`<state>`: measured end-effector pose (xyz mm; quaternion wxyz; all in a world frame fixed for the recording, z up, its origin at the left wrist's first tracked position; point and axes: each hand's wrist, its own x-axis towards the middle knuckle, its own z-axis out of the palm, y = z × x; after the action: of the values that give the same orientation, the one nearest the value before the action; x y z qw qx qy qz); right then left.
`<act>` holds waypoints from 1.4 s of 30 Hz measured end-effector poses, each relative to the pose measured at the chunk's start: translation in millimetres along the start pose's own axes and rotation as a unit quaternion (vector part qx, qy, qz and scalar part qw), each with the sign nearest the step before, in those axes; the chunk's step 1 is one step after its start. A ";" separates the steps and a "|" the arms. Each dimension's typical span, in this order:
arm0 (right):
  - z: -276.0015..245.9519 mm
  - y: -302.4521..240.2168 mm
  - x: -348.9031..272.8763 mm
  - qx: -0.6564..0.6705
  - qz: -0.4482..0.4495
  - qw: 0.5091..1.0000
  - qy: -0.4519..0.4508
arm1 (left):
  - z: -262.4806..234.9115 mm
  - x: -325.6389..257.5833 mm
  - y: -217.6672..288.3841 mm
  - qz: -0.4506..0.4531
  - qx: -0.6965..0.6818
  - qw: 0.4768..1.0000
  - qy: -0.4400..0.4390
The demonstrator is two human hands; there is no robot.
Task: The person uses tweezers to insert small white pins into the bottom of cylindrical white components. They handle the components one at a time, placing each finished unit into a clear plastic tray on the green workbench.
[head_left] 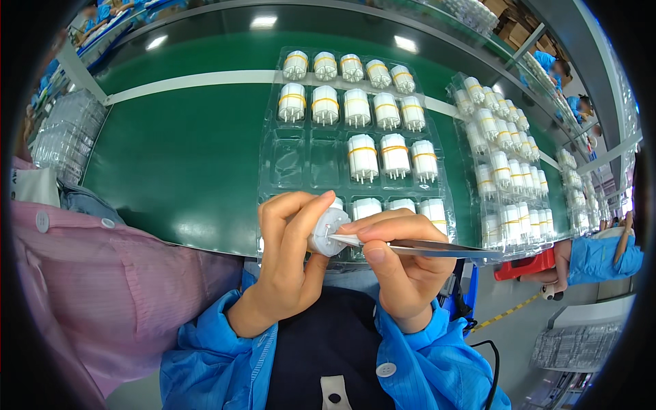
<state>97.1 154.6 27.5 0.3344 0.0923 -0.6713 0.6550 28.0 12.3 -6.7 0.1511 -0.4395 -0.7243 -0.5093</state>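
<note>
Left hand point(283, 256) and right hand point(406, 263) are close together above the near edge of a green bench point(178, 157), the left closed round a white plug point(324, 232), the right pinching tweezers point(437, 250) between thumb and forefinger. A clear tray point(288, 160) lies by the bench's near edge. Along its far edge run two rows of banded plugs point(357, 109), five in each; three more fill the third row toward its right edge, and others show behind the hands. Their long axes run near to far, visible pins toward the near edge. A second tray point(488, 206), also holding banded plugs, lies toward the bench's right end. The tweezers lie nearly level, tips pointing left at the white plug. That plug is held over the first tray's near edge, left of its middle. Its round end faces the person and slightly right; its long axis runs away, foreshortened, much of the body hidden by fingers. Whether the tips grip anything there I cannot tell.
</note>
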 end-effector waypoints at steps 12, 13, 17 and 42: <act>-8.7 3.1 7.5 -0.017 -0.041 0.998 -0.053 | -3.2 5.2 1.8 -0.022 -0.067 0.997 -0.002; -9.1 3.0 8.3 -0.019 -0.045 0.997 -0.060 | -3.7 5.4 1.4 -0.024 -0.075 0.997 -0.006; -8.9 0.2 10.8 -0.075 -0.046 0.993 -0.078 | -4.6 4.3 1.4 -0.049 -0.086 0.995 -0.016; -21.7 1.2 22.4 -0.058 -0.081 0.988 -0.119 | -17.2 5.6 6.5 -0.105 -0.231 0.959 -0.123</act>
<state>86.5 182.2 37.5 0.3088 0.2045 -0.7337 0.5697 26.1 0.6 8.4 -0.0988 -0.4433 -0.6420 -0.6178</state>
